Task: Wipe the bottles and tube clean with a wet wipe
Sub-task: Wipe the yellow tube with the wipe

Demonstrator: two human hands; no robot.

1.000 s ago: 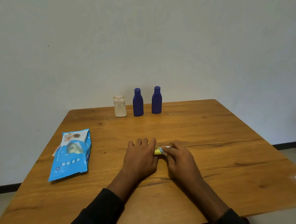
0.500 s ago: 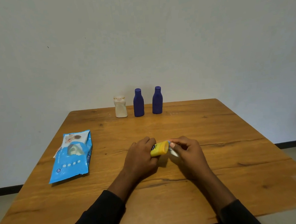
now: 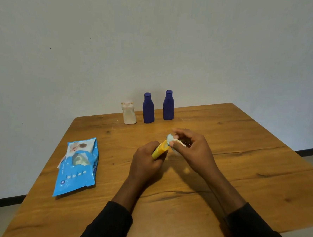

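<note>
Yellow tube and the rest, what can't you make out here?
yellow tube: head view, lower end inside the left hand, tip covered by the wet wipe in the right hand.
wipes pack: head view, print too small to read.
left blue bottle, right blue bottle, white bottle: head view, far off, dirt too small to see.

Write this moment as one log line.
left hand grips yellow plastic tube | right hand pinches white wet wipe against its tip

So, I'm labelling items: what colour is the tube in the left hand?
The tube is yellow, seen in the head view.
</note>
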